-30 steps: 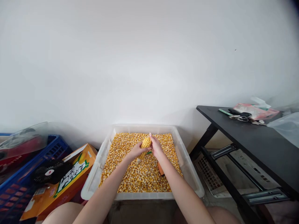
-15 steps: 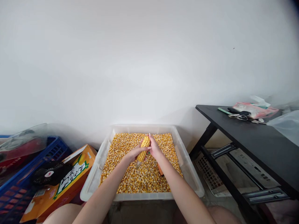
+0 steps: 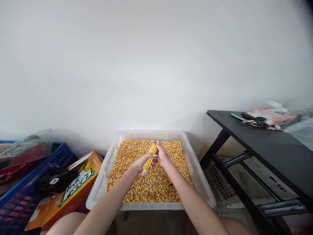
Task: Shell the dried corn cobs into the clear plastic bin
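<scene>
A yellow corn cob (image 3: pixel 148 162) is held aslant above the middle of a white plastic tub (image 3: pixel 151 206). Loose corn kernels (image 3: pixel 146 189) fill much of that tub. My left hand (image 3: pixel 143 161) is wrapped round the cob from the left, thumb across its top. The fingers of my right hand (image 3: pixel 161 154) close on the cob's upper right side. Kernels still cover most of the cob, and its pale stem end points down toward me. An orange object (image 3: pixel 169 179) lies among the kernels, partly hidden by my right forearm.
On the right stands a black table (image 3: pixel 266 140) carrying keys (image 3: pixel 258 122) and a pink package (image 3: pixel 271 116). To the left are an orange carton (image 3: pixel 83 178), a small black fan (image 3: pixel 55 180) and a blue crate (image 3: pixel 23 192). A white wall (image 3: pixel 151 71) rises behind the tub.
Both hands stay on the cob, with only a slight shift in its position and grip. The whole scene has moved a little to the right in view.
</scene>
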`<state>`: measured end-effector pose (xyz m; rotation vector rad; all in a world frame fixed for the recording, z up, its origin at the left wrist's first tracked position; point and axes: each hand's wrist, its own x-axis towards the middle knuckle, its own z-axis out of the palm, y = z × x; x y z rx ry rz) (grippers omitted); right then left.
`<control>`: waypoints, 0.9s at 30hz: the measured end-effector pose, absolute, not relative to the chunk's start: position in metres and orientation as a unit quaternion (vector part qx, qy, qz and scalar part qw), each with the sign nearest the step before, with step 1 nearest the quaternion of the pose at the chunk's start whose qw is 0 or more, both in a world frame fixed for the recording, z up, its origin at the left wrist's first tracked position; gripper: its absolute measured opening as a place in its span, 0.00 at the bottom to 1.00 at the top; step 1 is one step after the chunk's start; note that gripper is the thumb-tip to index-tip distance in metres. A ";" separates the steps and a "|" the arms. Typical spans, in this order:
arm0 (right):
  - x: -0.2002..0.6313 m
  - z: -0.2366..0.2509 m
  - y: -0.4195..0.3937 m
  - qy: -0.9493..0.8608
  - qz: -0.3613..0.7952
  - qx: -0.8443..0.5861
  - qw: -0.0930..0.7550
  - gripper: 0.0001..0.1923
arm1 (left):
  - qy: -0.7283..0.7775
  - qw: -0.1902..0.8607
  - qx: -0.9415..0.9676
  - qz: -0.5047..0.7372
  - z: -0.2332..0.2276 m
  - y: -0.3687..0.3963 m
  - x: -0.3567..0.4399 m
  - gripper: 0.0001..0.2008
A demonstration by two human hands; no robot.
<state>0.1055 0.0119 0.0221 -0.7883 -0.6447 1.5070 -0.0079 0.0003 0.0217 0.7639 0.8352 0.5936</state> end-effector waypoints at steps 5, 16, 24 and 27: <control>0.107 0.028 0.009 -0.308 0.662 -0.310 0.609 0.23 | 0.340 0.833 0.337 0.278 0.019 0.000 -0.010 0.09; 0.111 0.041 0.009 -0.257 0.696 -0.305 0.597 0.17 | 0.314 0.833 0.344 0.299 0.025 0.000 -0.008 0.11; 0.110 0.023 0.018 -0.248 0.635 -0.386 0.621 0.18 | 0.404 0.712 0.497 0.288 0.025 -0.004 0.006 0.24; 0.111 0.019 0.020 -0.250 0.588 -0.409 0.651 0.17 | 0.410 0.671 0.534 0.310 0.025 -0.004 0.009 0.29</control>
